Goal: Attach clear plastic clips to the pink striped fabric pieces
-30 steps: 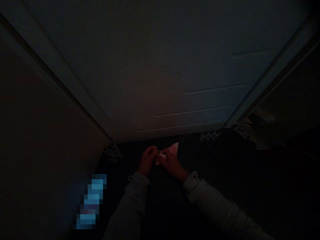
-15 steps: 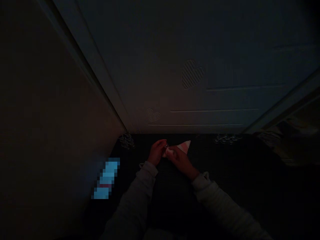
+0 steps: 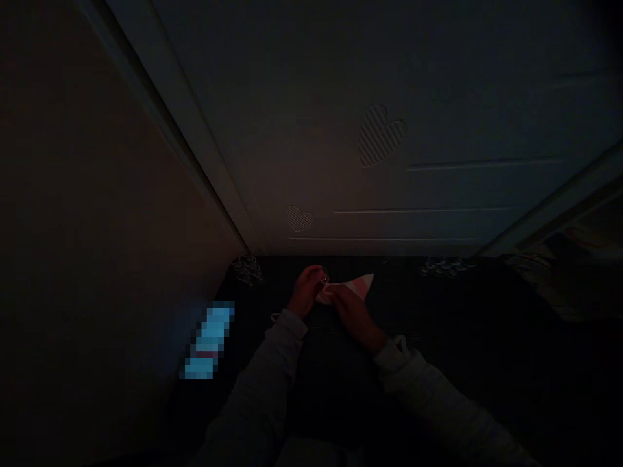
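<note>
In dim light, my left hand (image 3: 305,290) is closed around a small shiny, rounded piece (image 3: 324,279) that looks like clear glass; its kind is hard to make out. My right hand (image 3: 351,310) pinches a pink and white cloth (image 3: 361,284) against the near side of that piece. One pointed corner of the cloth sticks out to the right beyond my knuckles. Both hands are close together over the dark tabletop (image 3: 341,363), and most of the fingertips are hidden in shadow.
A cluster of small shiny rounded pieces (image 3: 247,269) stands at the back left, and a similar cluster (image 3: 444,266) at the back right. A glowing, pixelated screen (image 3: 209,340) leans at the left. A white panel (image 3: 389,207) with embossed hearts rises behind the table.
The cloth has shifted slightly at my right fingers, and the shiny piece in my left hand shows more clearly. The view has tilted a little; both clusters stay where they were.
</note>
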Demonstrator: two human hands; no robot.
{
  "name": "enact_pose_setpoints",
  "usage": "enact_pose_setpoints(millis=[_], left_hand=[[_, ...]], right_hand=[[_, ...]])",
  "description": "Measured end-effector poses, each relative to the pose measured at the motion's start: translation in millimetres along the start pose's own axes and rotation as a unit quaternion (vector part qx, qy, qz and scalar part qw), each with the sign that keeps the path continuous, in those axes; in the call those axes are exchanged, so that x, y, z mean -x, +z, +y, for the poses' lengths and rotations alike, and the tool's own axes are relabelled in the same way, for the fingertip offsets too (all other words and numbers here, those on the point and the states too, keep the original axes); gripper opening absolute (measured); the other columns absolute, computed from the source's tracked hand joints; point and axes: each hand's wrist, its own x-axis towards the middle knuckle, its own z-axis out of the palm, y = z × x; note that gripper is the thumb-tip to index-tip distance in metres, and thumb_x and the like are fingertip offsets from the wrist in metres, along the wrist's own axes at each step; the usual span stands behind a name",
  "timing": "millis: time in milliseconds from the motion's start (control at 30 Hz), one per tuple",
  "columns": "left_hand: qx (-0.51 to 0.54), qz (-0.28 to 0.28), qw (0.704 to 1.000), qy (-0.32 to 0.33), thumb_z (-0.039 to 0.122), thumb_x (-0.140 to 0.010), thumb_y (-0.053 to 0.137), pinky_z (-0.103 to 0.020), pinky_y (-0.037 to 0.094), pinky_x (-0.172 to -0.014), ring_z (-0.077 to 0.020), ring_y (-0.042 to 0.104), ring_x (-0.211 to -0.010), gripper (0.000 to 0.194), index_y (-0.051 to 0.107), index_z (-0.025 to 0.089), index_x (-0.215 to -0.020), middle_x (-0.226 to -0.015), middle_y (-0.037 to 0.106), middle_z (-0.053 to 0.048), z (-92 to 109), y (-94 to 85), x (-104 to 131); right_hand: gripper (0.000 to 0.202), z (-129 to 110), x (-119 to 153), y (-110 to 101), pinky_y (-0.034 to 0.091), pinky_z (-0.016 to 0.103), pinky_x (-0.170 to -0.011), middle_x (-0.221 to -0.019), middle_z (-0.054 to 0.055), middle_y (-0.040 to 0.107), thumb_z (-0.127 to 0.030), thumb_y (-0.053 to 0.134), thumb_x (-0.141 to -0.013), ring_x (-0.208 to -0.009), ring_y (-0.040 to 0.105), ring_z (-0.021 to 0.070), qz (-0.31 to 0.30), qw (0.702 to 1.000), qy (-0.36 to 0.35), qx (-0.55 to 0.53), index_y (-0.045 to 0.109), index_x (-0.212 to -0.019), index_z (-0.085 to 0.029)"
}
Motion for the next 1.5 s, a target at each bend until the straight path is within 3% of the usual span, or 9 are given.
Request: enact_pose_setpoints(millis=[233, 433, 667, 1033, 1233, 1500], left_hand=[[0.020, -0.003, 1.000, -0.008, 0.028, -0.093, 0.062, -0.035, 0.057, -0.072, -0.0176, 0.066, -0.083, 0.019, 0.063, 0.014, -0.106, -0.102, 0.067, -0.005, 4, -0.4, 1], [0.029, -0.002, 1.000, 0.012, 0.029, -0.094, 0.061, -0.035, 0.057, -0.072, -0.0172, 0.066, -0.082, 0.021, 0.062, 0.014, -0.108, -0.102, 0.066, -0.005, 9, -7.4, -3], [-0.057, -0.059, 0.996, 0.027, 0.027, -0.092, 0.063, -0.033, 0.057, -0.069, -0.0161, 0.065, -0.078, 0.018, 0.062, 0.014, -0.105, -0.097, 0.066, -0.004, -5, -10.0, -3], [-0.159, -0.117, 0.979, 0.043, 0.028, -0.091, 0.064, -0.041, 0.055, -0.083, -0.0209, 0.065, -0.094, 0.018, 0.065, 0.014, -0.102, -0.106, 0.067, -0.006, -6, -15.7, -4], [-0.132, -0.127, 0.983, 0.031, 0.028, -0.091, 0.064, -0.038, 0.056, -0.078, -0.0188, 0.066, -0.087, 0.016, 0.065, 0.014, -0.099, -0.099, 0.067, -0.004, -4, -14.6, -1], [-0.038, -0.096, 0.994, 0.021, 0.027, -0.092, 0.063, -0.039, 0.056, -0.079, -0.0195, 0.066, -0.090, 0.020, 0.063, 0.015, -0.108, -0.106, 0.066, -0.006, 2, -11.6, 1]], right_hand=[[0.021, -5, -4, -2, 0.050, 0.048, -0.094, -0.115, 0.007, 0.068, -0.032, 0.058, -0.095, -0.106, 0.064, 0.0230, 0.021, 0.996, 0.040, -0.073, 0.066, -0.108, -0.017], [0.025, 9, -9, -9, 0.055, 0.043, -0.085, -0.114, 0.007, 0.067, -0.033, 0.057, -0.096, -0.098, 0.066, 0.0220, 0.130, 0.973, 0.133, -0.136, 0.063, -0.113, -0.016], [0.027, 22, -14, -2, 0.057, 0.040, -0.079, -0.116, 0.008, 0.065, -0.032, 0.058, -0.096, -0.093, 0.067, 0.0203, 0.204, 0.948, 0.173, -0.170, 0.060, -0.118, -0.018], [0.025, 8, -10, -2, 0.051, 0.047, -0.091, -0.118, 0.008, 0.066, -0.033, 0.058, -0.096, -0.105, 0.064, 0.0234, 0.163, 0.971, 0.129, -0.115, 0.063, -0.114, -0.018], [0.025, 9, -9, -1, 0.052, 0.046, -0.090, -0.118, 0.008, 0.065, -0.031, 0.060, -0.094, -0.103, 0.064, 0.0233, 0.144, 0.976, 0.126, -0.107, 0.063, -0.115, -0.018], [0.026, 18, -11, -1, 0.056, 0.041, -0.080, -0.114, 0.007, 0.066, -0.032, 0.058, -0.095, -0.094, 0.067, 0.0206, 0.177, 0.957, 0.167, -0.155, 0.061, -0.116, -0.017]])
